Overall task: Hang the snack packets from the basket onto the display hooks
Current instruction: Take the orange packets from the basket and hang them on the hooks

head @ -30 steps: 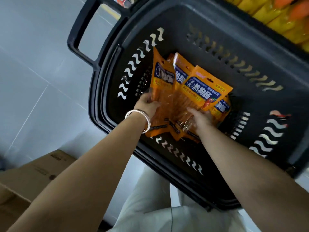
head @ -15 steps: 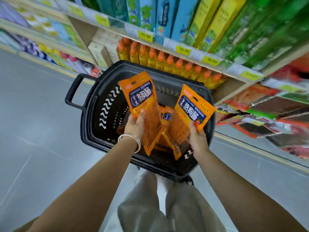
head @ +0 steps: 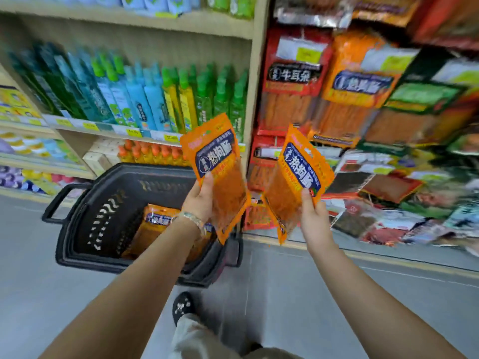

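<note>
A person's left hand (head: 199,200), a bracelet (head: 191,218) at the wrist, grips an orange snack packet (head: 217,161) by its lower half, thumb on the front. The right hand (head: 315,218) pinches a second orange packet (head: 298,177) the same way. Both are held upright in the air above the floor, in front of a blurred hanging display (head: 363,99) of similar packs. More orange packets (head: 155,224) lie in the black basket (head: 85,229) on the floor below shelves of bottles (head: 145,99).
</note>
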